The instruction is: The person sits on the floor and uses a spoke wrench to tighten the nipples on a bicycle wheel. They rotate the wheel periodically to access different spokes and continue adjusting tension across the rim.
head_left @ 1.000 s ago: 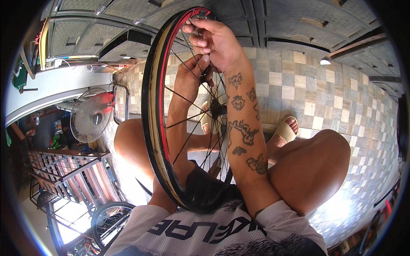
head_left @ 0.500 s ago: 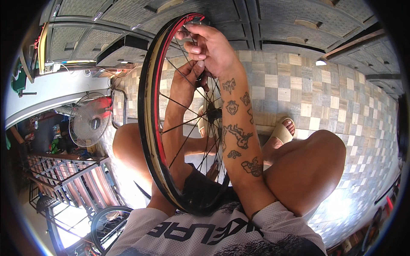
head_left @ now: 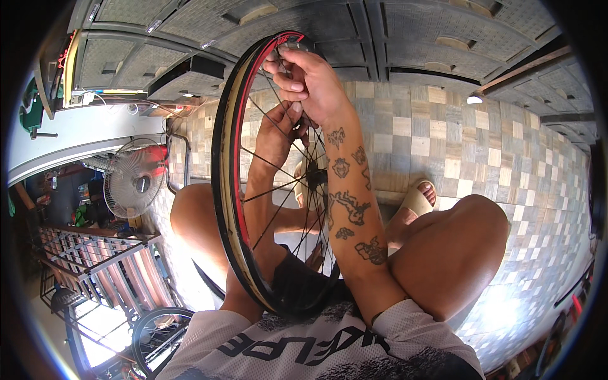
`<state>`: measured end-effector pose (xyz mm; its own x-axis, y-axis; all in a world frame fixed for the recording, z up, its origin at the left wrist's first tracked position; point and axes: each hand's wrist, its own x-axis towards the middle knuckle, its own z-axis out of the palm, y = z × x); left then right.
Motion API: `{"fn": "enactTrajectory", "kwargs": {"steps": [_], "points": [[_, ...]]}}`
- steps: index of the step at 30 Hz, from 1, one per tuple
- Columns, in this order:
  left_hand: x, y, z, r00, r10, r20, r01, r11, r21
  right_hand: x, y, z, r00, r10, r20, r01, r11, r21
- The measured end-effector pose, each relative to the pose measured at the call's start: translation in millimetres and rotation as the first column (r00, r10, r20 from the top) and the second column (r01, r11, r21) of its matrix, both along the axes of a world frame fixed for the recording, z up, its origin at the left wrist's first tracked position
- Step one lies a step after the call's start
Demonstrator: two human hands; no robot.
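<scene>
A bicycle wheel [head_left: 223, 190] stands upright against my lap, with no tyre on it. Its rim is black with a red side and a tan band in the channel. Dark spokes run to a black hub [head_left: 315, 176]. My right hand [head_left: 316, 82] is closed at the far end of the rim, its thumb and fingers pinching something small and greyish that I cannot make out. Just below it, my left hand [head_left: 277, 136] reaches in behind the nearer spokes, its fingertips closed at a spoke. My right forearm covers part of the wheel's right side.
Grey plastic drawers [head_left: 437, 38] line the far side. A fan [head_left: 134, 178] stands at the left above a metal rack [head_left: 104, 253]. Another bicycle wheel [head_left: 158, 339] is at the lower left. A green vise [head_left: 31, 111] sits at the far left. Checkered tiles [head_left: 443, 139] cover the floor.
The whole view has shifted slightly, so drawers, rim top and hands sit a little lower. Both hands keep nearly the same grip at the same part of the wheel.
</scene>
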<state>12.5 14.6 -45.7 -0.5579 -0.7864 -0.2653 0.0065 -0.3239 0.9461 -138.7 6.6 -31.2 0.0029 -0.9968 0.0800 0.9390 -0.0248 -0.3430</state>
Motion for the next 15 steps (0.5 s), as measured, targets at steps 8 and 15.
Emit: {"fn": "enactTrajectory", "kwargs": {"steps": [8, 15], "points": [[-2.0, 0.9, -2.0, 0.999, 0.044, 0.006, -0.045, 0.999, 0.010, 2.1, -2.4, 5.1, 0.999, -0.032, -0.028, 0.034, 0.997, 0.068], [2.9, -3.1, -6.9, 1.000, -0.002, -0.022, 0.002, 1.000, 0.029, 0.5, -4.5, 3.8, 0.999, -0.014, -0.041, 0.017, 0.997, 0.075]]}}
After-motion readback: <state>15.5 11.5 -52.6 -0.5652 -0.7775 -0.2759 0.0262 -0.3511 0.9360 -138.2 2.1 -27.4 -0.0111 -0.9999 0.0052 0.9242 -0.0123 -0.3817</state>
